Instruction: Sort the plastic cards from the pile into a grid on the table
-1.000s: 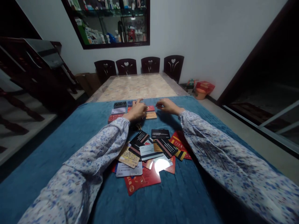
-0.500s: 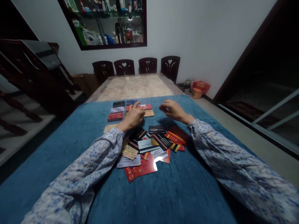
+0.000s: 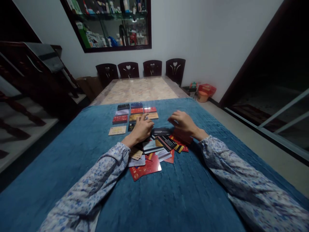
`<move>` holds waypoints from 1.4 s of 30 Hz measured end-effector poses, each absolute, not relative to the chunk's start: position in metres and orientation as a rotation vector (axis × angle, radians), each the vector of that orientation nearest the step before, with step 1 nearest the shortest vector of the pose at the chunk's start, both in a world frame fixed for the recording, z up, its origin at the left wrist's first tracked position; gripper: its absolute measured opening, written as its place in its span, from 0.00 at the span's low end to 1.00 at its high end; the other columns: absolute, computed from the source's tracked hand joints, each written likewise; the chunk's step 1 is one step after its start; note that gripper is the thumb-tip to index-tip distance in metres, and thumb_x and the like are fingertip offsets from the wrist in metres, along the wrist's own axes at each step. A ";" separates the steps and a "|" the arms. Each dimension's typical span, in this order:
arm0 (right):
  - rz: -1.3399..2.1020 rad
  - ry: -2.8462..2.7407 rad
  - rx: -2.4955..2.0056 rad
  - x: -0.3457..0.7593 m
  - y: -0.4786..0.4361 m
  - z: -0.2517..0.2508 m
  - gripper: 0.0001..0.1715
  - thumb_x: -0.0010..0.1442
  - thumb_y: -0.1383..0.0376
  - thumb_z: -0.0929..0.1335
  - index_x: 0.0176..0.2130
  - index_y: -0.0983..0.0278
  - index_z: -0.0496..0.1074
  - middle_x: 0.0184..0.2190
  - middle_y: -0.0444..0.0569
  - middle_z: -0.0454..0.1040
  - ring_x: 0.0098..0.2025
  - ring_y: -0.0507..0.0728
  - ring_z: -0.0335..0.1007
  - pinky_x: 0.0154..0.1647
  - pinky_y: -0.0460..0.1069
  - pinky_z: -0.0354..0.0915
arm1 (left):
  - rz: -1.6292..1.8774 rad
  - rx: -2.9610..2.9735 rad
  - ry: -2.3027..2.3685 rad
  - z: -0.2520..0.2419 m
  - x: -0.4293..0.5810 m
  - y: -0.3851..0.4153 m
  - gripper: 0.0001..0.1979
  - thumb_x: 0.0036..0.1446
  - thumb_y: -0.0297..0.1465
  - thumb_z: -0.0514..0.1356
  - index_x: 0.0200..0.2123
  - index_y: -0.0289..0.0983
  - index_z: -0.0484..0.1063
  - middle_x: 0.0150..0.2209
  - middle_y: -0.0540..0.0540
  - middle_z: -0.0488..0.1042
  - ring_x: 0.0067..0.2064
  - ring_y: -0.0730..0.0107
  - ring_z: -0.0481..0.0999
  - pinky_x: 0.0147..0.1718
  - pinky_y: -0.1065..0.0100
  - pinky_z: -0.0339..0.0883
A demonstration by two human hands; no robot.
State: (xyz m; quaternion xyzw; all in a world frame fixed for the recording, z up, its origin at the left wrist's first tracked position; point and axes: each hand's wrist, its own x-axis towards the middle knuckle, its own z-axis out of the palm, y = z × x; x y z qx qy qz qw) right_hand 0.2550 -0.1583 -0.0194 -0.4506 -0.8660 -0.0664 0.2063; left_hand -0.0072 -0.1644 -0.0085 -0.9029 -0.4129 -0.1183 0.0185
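Our left hand (image 3: pixel 143 127) and right hand (image 3: pixel 184 123), both bare, had come back nearer to us since the earlier frame, over the far edges of the loose pile.

Closest lay our blue-and-white floral cloth sleeves (image 3: pixel 85 184), gathered at the wrists. Between them, on a soft, rippled blue cloth (image 3: pixel 193 193), was the loose pile of thin, glossy rectangular cards (image 3: pixel 152 146), overlapping at all angles; a shiny red card with rounded corners (image 3: pixel 152 166) stuck out nearest us. Our left fingers were half curled at the pile's left side, our right ones loosely bent above its right — we could not tell whether either hand had hold of a card.

Slick faces and tangled overlaps, we judged, could let one lifted card drag its neighbours, and the soft cloth could make a flat edge hard to catch. Farther off sat neat, squared stacks, among them a thick dark-red card stack (image 3: pixel 120 119) and a black card stack (image 3: pixel 123 106) — close enough together that a trailing fingertip might have knocked them askew. Beyond stretched the mottled beige tabletop (image 3: pixel 142 87), then dark wooden chairs with heart-shaped cutouts (image 3: pixel 175 71).
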 end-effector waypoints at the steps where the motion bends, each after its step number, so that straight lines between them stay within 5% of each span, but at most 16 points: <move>1: -0.181 -2.427 -1.250 0.254 -0.162 -0.020 0.15 0.69 0.67 0.63 0.41 0.62 0.80 0.36 0.54 0.77 0.40 0.59 0.65 0.40 0.52 0.54 | -0.355 -2.815 -1.270 -0.009 -0.006 -0.168 0.15 0.64 0.25 0.55 0.48 0.39 0.79 0.53 0.39 0.80 0.71 0.42 0.55 0.62 0.41 0.53; 11: -0.151 -2.536 -1.183 0.245 -0.173 -0.027 0.11 0.68 0.65 0.66 0.44 0.62 0.79 0.40 0.54 0.78 0.42 0.59 0.64 0.38 0.51 0.52 | -0.270 -2.873 -1.151 -0.021 0.004 -0.183 0.12 0.67 0.33 0.57 0.48 0.37 0.77 0.53 0.36 0.79 0.70 0.42 0.57 0.62 0.38 0.55; 23: -0.063 -2.668 -1.302 0.243 -0.177 -0.031 0.19 0.67 0.56 0.69 0.53 0.60 0.78 0.52 0.56 0.79 0.50 0.64 0.65 0.41 0.53 0.58 | -0.219 -2.908 -1.137 -0.036 0.004 -0.180 0.14 0.70 0.32 0.52 0.51 0.34 0.74 0.60 0.35 0.75 0.72 0.45 0.56 0.65 0.38 0.53; 42: -0.099 -2.768 -1.052 0.241 -0.174 -0.036 0.13 0.67 0.61 0.69 0.46 0.63 0.81 0.41 0.56 0.82 0.44 0.61 0.69 0.44 0.53 0.63 | -0.136 -2.826 -0.968 -0.036 0.005 -0.182 0.14 0.73 0.32 0.52 0.46 0.32 0.76 0.53 0.35 0.80 0.68 0.49 0.66 0.62 0.47 0.60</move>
